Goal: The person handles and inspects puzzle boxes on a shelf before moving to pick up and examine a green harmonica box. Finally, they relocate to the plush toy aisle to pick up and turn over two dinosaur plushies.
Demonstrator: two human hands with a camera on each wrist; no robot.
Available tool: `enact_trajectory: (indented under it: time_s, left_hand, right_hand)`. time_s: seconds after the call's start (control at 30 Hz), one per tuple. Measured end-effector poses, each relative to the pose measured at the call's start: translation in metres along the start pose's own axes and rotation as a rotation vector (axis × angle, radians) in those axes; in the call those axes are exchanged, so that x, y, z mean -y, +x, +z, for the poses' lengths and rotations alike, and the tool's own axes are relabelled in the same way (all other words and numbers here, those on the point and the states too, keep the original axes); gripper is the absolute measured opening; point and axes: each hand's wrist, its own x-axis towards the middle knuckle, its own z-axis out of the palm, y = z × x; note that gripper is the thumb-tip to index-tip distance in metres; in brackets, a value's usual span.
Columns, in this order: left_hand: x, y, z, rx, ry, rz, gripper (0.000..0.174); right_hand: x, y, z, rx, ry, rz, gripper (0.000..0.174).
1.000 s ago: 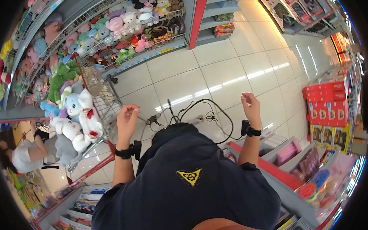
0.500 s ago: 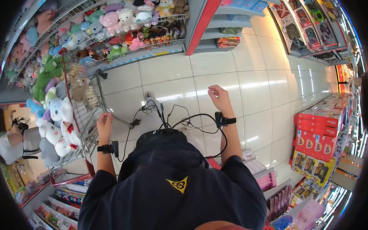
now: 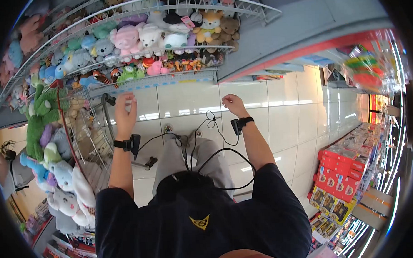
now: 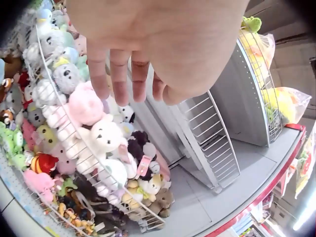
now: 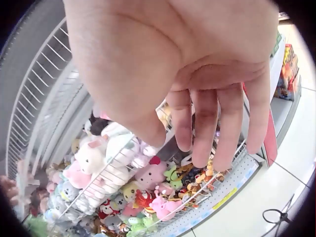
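Observation:
Both hands are empty and raised over the floor before a shelf of plush toys. My left hand [image 3: 125, 114] has its fingers pointing at the wire-fronted shelf; in the left wrist view the hand [image 4: 158, 49] shows relaxed fingers, with a white plush bear [image 4: 106, 136] and a pink plush [image 4: 86, 103] beyond them. My right hand [image 3: 234, 105] is loosely bent; in the right wrist view this hand [image 5: 182, 74] hangs with relaxed fingers in front of the toys, including a pink plush [image 5: 165, 207]. Neither hand touches a toy.
A wire cart [image 3: 90, 133] piled with plush toys, a green one [image 3: 40, 121] on top, stands at my left. Red boxes [image 3: 338, 176] are stacked at the right. A black cable [image 3: 239, 151] loops from my waist. Another person [image 3: 28, 169] is at the far left.
The view has turned and come closer to the plush shelf. Both hands have moved forward toward it, still holding nothing. The cart now sits nearer my left arm.

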Motion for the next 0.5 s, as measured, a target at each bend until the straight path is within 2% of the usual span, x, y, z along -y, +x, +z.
enact_trajectory:
  time_s: [0.07, 0.17, 0.2, 0.27, 0.3, 0.4, 0.47, 0.5]
  left_hand:
    - [0.004, 0.042, 0.017, -0.02, -0.022, 0.013, 0.011]
    - [0.026, 0.08, 0.051, -0.036, -0.013, 0.061, 0.013]
    - [0.04, 0.085, 0.068, -0.043, 0.015, 0.094, 0.015]
    - [0.078, 0.085, 0.106, -0.049, 0.077, 0.134, 0.016]
    - [0.098, 0.088, 0.126, -0.055, 0.124, 0.191, 0.018]
    - [0.172, 0.078, 0.19, 0.029, 0.104, 0.161, 0.02]
    - [0.211, 0.068, 0.224, 0.059, 0.098, 0.161, 0.019]
    - [0.229, 0.062, 0.24, 0.105, 0.059, 0.116, 0.018]
  right_hand:
    - [-0.012, 0.067, 0.014, 0.04, 0.025, 0.041, 0.026]
    - [-0.04, 0.164, 0.04, 0.033, -0.316, -0.002, 0.034]
    - [-0.052, 0.195, 0.05, 0.044, -0.315, -0.008, 0.034]
    - [-0.065, 0.241, 0.075, -0.14, -0.532, -0.124, 0.028]
    - [-0.07, 0.265, 0.084, -0.139, -0.524, -0.131, 0.028]
    - [-0.1, 0.317, 0.112, -0.182, -0.474, -0.113, 0.026]
    - [-0.121, 0.346, 0.132, -0.259, -0.506, -0.176, 0.032]
    - [-0.13, 0.36, 0.138, -0.21, -0.575, -0.128, 0.046]
